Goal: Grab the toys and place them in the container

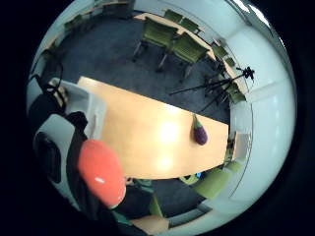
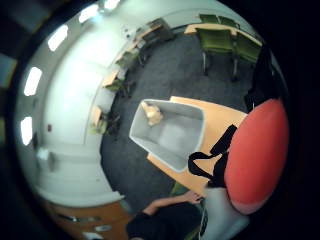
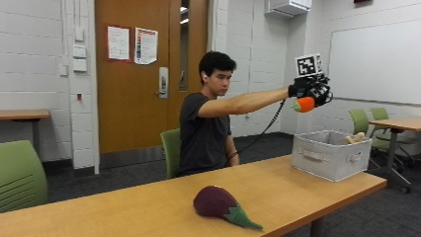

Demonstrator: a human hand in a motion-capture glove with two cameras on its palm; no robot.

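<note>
My gloved right hand (image 3: 311,91) is stretched out high above the table and grips an orange-red toy (image 3: 304,104), seen close to the palm as an orange-red toy (image 1: 102,171) and an orange-red toy (image 2: 257,155). Below the hand, at the table's end, stands the grey fabric container (image 3: 329,154), also seen as the grey fabric container (image 2: 167,134), with a beige toy (image 3: 355,138) inside it against a wall, the same beige toy (image 2: 152,113). A purple eggplant toy (image 3: 220,205) with a green stem lies near the table's front edge, far from the hand, the same eggplant toy (image 1: 199,131).
The long wooden table (image 3: 131,207) runs from the container toward the camera. Green chairs (image 3: 21,177) stand around it, and another table with chairs (image 3: 395,123) is at the right. A tripod (image 1: 216,86) stands on the carpet beyond the table.
</note>
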